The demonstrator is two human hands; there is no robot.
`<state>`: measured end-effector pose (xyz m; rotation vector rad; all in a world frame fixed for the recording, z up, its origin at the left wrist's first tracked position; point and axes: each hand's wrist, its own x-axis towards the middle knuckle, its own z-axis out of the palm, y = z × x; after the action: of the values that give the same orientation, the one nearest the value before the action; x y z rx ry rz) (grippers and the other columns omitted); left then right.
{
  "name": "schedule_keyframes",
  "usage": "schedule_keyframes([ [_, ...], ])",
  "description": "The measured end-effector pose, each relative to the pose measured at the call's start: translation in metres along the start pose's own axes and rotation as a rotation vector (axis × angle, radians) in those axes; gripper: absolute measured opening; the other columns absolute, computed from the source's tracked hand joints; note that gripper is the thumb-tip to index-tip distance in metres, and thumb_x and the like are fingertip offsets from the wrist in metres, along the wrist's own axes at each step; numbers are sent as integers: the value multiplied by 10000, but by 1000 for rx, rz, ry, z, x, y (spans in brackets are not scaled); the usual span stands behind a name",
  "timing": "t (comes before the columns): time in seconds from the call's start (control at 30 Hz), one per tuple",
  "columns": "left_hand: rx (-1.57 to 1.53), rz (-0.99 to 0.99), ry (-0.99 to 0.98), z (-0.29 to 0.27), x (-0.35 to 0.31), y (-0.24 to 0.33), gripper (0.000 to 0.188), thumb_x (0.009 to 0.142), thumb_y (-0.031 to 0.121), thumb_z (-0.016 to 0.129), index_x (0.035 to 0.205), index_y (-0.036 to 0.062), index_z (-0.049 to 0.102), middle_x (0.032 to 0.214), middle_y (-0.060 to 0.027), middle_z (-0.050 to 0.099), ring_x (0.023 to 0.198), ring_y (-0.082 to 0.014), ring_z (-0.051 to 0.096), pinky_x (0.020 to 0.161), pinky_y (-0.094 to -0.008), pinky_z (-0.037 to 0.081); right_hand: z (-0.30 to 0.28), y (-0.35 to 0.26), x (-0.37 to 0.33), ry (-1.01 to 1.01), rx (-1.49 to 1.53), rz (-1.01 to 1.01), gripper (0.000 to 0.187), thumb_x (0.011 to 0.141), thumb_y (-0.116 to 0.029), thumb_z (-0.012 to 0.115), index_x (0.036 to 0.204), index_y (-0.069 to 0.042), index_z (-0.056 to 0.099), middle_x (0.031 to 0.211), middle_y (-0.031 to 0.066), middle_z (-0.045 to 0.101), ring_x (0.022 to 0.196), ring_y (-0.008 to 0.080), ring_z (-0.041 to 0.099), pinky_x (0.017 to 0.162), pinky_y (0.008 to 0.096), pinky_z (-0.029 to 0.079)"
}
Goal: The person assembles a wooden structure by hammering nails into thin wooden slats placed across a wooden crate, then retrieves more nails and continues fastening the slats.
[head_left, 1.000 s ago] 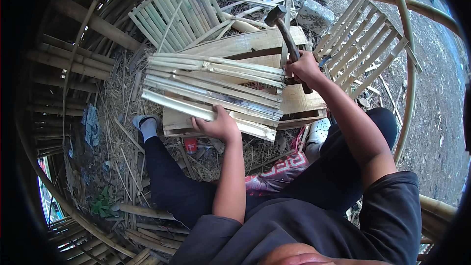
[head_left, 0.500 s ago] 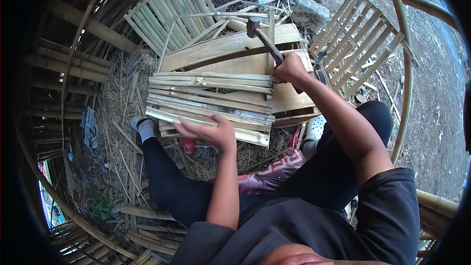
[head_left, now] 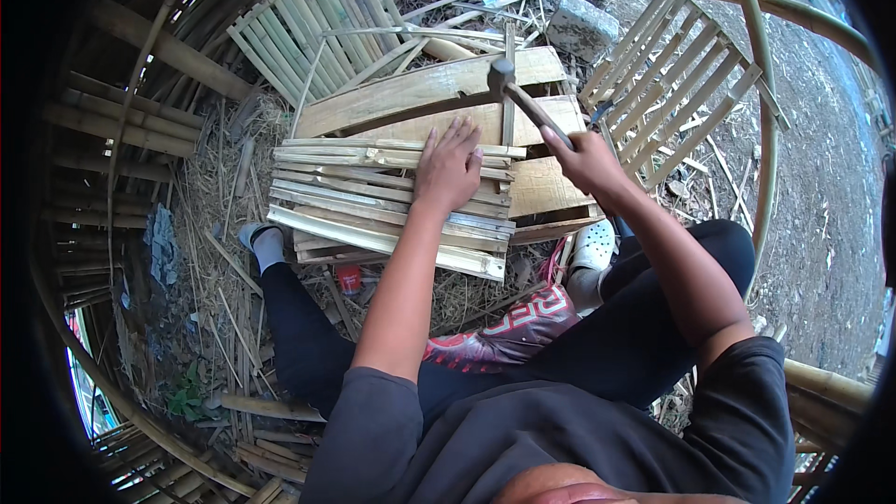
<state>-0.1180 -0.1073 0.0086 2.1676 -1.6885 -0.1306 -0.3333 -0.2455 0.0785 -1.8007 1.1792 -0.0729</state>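
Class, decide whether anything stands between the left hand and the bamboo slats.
Nothing visible does: the left hand appears to lie on the bamboo slats; the hammer is to its right, in the right hand.

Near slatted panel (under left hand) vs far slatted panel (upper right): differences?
Spacing: the near panel is mostly close-packed; the far panel has wide, open gaps.
Slant: the near panel runs roughly left to right in view; the far panel runs diagonally.
Contact: the left hand rests on the near panel, over wooden planks; no hand touches the far panel.
Shared: both are pale and slatted.
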Motion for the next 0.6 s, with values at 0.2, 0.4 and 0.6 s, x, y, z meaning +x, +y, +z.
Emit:
schedule_keyframes([
  [0.2, -1, -31, 11, 6, 5, 3, 450, 1016, 262, 484, 1433, 119, 577, 1549, -70, 489, 1475, -217, 393, 1256, -439, 206, -11, 35, -48, 77, -40, -186, 625, 1022, -515, 552, 793, 64, 613, 566, 145, 505, 530, 217, 482, 557, 437, 409],
  [0.4, 3, -44, 1, 4, 5, 1, 436, 1039, 255, 459, 1428, 98, 576, 1553, -90, 478, 1479, -235, 386, 1240, -450, 243, -20, 28, -79, 156, -194, -288, 546, 1013, -439, 602, 781, 55, 621, 595, 226, 573, 545, 389, 577, 572, 495, 447],
  [0.6, 7, -39, 28, 6, 6, -2, 433, 1028, 257, 470, 1411, 97, 592, 1541, -77, 496, 1474, -218, 395, 1237, -441, 250, -14, 29, -80, 83, -241, -226, 583, 1013, -463, 591, 783, 69, 653, 619, 248, 595, 578, 412, 602, 592, 516, 455],
])
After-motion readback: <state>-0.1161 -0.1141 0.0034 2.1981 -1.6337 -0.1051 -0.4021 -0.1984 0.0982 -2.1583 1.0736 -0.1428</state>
